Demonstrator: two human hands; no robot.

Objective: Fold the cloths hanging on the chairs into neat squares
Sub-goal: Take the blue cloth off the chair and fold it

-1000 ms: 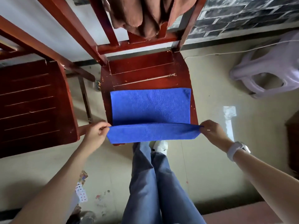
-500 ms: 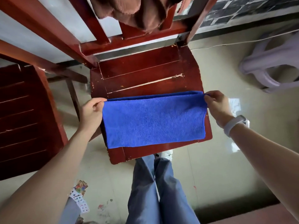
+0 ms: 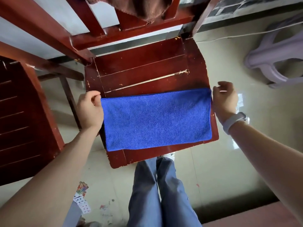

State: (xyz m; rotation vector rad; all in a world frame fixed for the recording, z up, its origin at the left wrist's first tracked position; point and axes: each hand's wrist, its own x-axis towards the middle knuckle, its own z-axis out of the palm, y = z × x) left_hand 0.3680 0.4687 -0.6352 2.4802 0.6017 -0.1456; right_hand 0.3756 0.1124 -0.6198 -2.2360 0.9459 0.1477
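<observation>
The brown cloth (image 3: pixel 141 7) at 12 o'clock hangs on the backrest of the red wooden chair (image 3: pixel 144 66), and the top edge of the picture cuts it off, so only its lower folds show. A second dark red chair (image 3: pixel 24 120) at 9 o'clock is cut by the left edge; only a part of its seat and frame is visible. A pale plastic stool (image 3: pixel 275 59) at 2 o'clock is also cut off at the right edge.

The blue cloth (image 3: pixel 157 120) lies flat on the front half of the red chair's seat, folded to a long rectangle. How many layers it has I cannot tell from above.

The left hand (image 3: pixel 90 108) is at the left short edge of the blue cloth, at 9 o'clock from it. Its fingers are curled and thumb and forefinger meet at the far left corner; whether they really pinch the fabric is hard to make out. The right hand (image 3: pixel 224 99) is just beside the right short edge, at 3 o'clock from the cloth, with fingers loosely bent and holding nothing. A white wristband (image 3: pixel 232 122) is on this wrist.

At 6 o'clock the person's legs in blue jeans (image 3: pixel 157 194) stand on the tiled floor (image 3: pixel 221 169). Some playing cards (image 3: pixel 82 202) lie on the floor at 7 o'clock, partly hidden by the left forearm.
</observation>
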